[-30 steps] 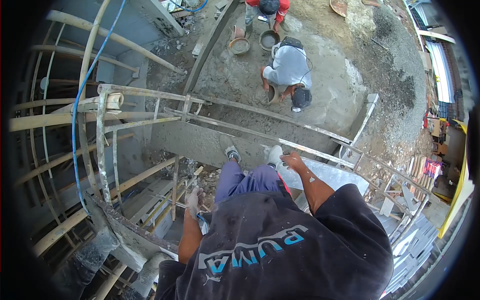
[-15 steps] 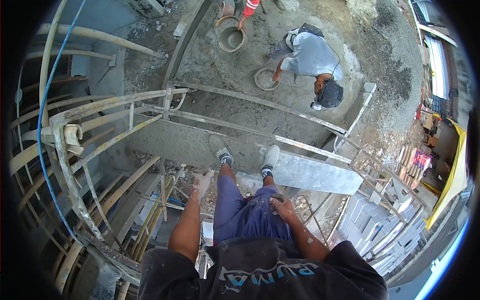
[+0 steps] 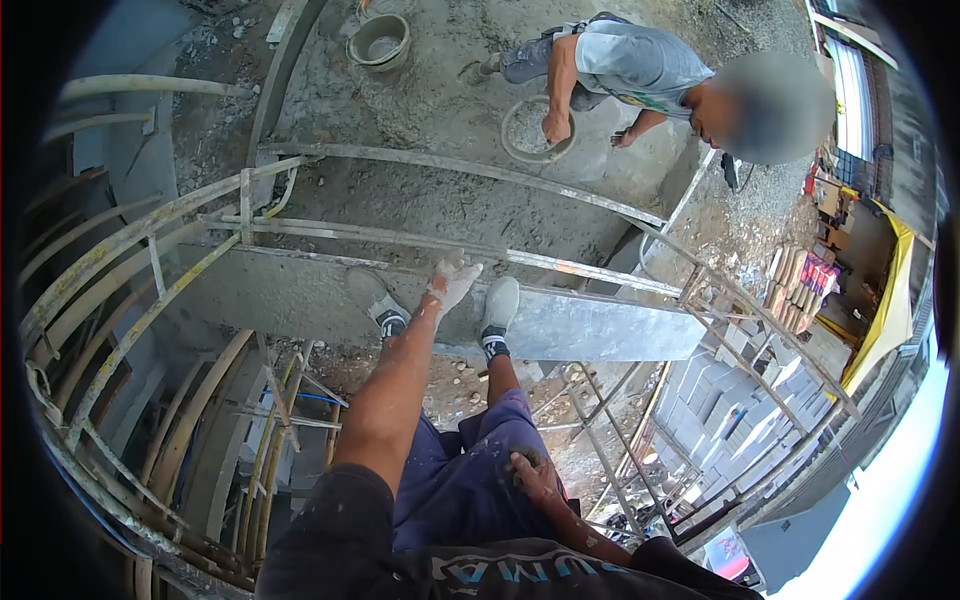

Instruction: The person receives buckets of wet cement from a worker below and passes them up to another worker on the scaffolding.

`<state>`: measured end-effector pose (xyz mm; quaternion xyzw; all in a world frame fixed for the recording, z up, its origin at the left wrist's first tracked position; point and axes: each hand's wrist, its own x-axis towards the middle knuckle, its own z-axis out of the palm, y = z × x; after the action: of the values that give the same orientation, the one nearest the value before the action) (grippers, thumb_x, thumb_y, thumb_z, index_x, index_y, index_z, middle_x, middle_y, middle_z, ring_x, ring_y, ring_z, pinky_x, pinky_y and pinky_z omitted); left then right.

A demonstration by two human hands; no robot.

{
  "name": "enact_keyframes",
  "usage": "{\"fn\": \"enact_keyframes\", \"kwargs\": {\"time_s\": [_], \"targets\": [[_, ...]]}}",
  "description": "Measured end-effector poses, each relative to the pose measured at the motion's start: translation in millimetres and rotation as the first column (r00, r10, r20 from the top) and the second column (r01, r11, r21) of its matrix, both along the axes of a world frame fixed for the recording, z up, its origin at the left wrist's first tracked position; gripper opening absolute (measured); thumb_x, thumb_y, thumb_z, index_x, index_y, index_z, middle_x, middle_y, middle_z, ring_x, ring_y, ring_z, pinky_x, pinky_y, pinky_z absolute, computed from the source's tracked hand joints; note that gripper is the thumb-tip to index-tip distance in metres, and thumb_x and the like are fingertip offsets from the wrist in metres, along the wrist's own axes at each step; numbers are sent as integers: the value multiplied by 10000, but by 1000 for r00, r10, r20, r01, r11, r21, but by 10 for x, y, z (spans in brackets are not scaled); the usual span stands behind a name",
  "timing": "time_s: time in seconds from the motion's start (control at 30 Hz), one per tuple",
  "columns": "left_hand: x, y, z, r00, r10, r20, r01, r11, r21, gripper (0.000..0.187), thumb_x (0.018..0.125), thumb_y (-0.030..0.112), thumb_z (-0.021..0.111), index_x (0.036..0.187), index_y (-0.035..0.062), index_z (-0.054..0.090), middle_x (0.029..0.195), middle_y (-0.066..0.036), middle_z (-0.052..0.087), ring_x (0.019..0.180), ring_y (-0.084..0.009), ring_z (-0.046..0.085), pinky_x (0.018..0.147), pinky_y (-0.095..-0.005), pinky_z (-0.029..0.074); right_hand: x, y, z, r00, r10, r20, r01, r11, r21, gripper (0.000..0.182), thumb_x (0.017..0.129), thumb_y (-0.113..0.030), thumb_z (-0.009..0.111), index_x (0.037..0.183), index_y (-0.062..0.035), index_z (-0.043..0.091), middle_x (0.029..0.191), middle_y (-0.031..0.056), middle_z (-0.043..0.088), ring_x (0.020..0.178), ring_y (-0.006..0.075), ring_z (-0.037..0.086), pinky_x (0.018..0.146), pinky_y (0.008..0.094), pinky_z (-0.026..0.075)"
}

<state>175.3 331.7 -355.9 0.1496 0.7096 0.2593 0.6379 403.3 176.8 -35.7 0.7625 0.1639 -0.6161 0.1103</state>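
Observation:
My left hand (image 3: 455, 279), coated in pale cement, reaches forward over the plank (image 3: 610, 325) with its fingers spread and nothing in them. It is in front of the scaffold's lower rail (image 3: 400, 238), between my two shoes in this view. My right hand (image 3: 536, 476) rests low by my thigh, fingers curled round a small dark grey lump (image 3: 528, 459) that I cannot make out. Below, a co-worker (image 3: 640, 65) bends with one hand in a round bucket (image 3: 522, 125) of grey mix.
I stand high on the scaffold plank. A second bucket (image 3: 405, 62) sits on wet concrete at the top. Curved scaffold pipes (image 3: 130, 235) rise on the left. Grey blocks (image 3: 720, 400) and stacked sacks (image 3: 795, 290) lie below right, near a yellow sheet (image 3: 885, 290).
My left arm has swung up and forward from beside my leg. My right hand stays by my thigh. The co-worker has raised their upper body, and the view has shifted.

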Motion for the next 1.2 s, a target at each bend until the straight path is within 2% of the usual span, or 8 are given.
{"fn": "enact_keyframes", "kwargs": {"time_s": [0.27,0.4,0.5,0.6,0.67,0.73,0.97,1.2], "targets": [[1464,1134,-230,991,-89,99,60,961,268,886,747,460,727,1391,-16,347,1305,-242,497,1200,-320,504,997,-362,407,368,-229,-89,997,-73,-4,73,997,9,306,884,-292,612,1001,-14,660,747,39,667,595,80,546,558,256,445],[1864,1933,315,986,15,-164,79,829,553,692,751,465,730,1205,-14,520,1076,-224,608,978,-336,595,845,-397,473,530,-296,-144,998,-53,38,52,998,16,298,889,-279,607,1011,-10,653,738,44,664,593,88,552,556,257,448],[2178,1959,454,971,226,-72,-170,875,453,455,775,413,716,916,-14,646,826,-165,656,783,-290,633,725,-403,481,581,-352,-120,995,-88,44,87,996,20,265,891,-273,606,958,-22,654,724,43,660,580,89,549,544,254,441],[1697,1579,657,983,161,-84,-147,977,155,415,791,369,711,947,-9,643,836,-110,664,747,-211,611,699,-360,472,620,-321,-116,996,-76,43,75,996,39,242,892,-272,606,892,-35,657,703,41,655,567,89,545,532,252,433],[1406,1210,414,900,435,-29,-404,859,315,337,803,295,695,950,-5,647,854,-77,666,749,-160,580,700,-325,464,685,-380,-157,997,-75,30,75,997,22,290,885,-284,616,958,-6,658,717,51,659,590,102,561,553,266,449],[1039,857,316,941,323,-106,-311,944,114,307,794,238,686,975,-8,653,884,-57,669,771,-141,577,713,-320,465,719,-412,-211,998,-61,-6,62,997,42,285,885,-285,616,936,-9,659,709,49,656,587,102,560,550,267,446],[956,88,540,932,327,-155,-321,945,61,409,764,367,688,897,-20,670,771,-164,672,725,-279,634,672,-399,481,519,-106,-89,996,90,28,-93,987,129,269,875,-275,626,883,-9,663,687,35,642,576,97,555,526,270,435],[201,-673,1919,868,490,-83,-492,870,-8,329,766,177,690,1040,-2,659,948,-57,673,847,-152,610,743,-306,479,464,-30,-36,949,314,-11,-307,935,176,394,824,-357,665,877,32,652,693,81,654,613,162,599,585,318,467]]}}
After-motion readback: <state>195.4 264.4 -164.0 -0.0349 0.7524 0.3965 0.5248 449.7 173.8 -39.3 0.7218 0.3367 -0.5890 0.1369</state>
